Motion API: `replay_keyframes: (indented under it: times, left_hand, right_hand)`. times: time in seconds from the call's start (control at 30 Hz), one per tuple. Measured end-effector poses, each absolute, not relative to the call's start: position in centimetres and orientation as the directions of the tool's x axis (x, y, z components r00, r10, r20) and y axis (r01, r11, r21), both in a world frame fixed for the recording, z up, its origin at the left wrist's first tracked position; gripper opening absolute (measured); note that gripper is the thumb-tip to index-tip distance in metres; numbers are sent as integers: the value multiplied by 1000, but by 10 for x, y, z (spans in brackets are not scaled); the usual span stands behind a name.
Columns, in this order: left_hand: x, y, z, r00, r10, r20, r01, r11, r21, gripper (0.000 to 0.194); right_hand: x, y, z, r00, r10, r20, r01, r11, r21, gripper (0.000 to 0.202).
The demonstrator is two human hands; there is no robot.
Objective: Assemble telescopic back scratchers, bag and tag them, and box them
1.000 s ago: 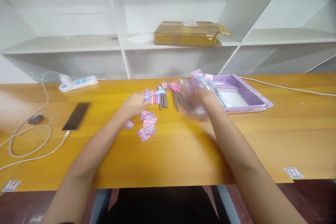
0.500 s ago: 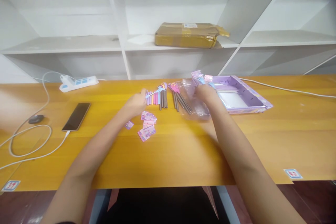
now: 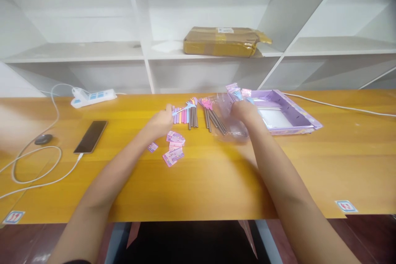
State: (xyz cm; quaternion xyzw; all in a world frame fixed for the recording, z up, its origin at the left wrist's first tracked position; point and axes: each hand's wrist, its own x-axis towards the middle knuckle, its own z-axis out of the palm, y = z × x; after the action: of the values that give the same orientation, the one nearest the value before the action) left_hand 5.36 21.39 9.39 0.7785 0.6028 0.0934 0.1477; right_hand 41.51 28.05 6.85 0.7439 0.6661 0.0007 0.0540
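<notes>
My left hand [image 3: 161,123] is closed on a blue back scratcher [image 3: 185,109], its claw-shaped head pointing right. Just beyond lies a row of pastel handles [image 3: 179,116], and beside them several metal rods [image 3: 193,118] with coloured claw heads. More rods with pink claw heads [image 3: 205,103] fan out to the right. Curled at the near left side of a purple box [image 3: 298,128], my right hand [image 3: 244,110] hides its fingertips. Blue claw heads [image 3: 237,95] show just past it, and clear plastic bags [image 3: 236,128] lie under and beside it.
Small pink and purple cards [image 3: 173,156] lie scattered nearer the front. At left are a phone [image 3: 90,137] on a white cable, a dark round object [image 3: 43,139] and a power strip [image 3: 94,98]. A taped cardboard box [image 3: 221,42] sits on the shelf behind.
The view has shifted very slightly. Both hands stay almost in the same place, and the left still holds the blue back scratcher.
</notes>
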Motion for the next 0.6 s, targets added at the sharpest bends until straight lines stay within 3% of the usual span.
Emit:
replay_keyframes:
  times: [0.17, 0.27, 0.37, 0.47, 0.6]
  left_hand:
    - [49, 219, 86, 394, 919, 23, 815, -360, 454, 31]
    - [50, 223, 83, 458, 888, 35, 756, -409, 511, 19]
    - [56, 220, 88, 490, 871, 14, 731, -420, 538, 21]
    - [64, 208, 97, 550, 835, -3, 636, -416, 649, 23]
    - [79, 190, 104, 626, 777, 64, 444, -423, 790, 35]
  right_hand:
    - [406, 261, 99, 137, 991, 5, 987, -137, 85, 44]
    - [395, 242, 120, 61, 986, 157, 997, -66, 31, 42]
    - [377, 222, 137, -94, 917, 388, 984, 145, -104, 35]
    - [352, 201, 143, -234, 789, 568, 903, 393, -174, 34]
    - [319, 178, 136, -344, 682, 646, 808, 565, -165, 35]
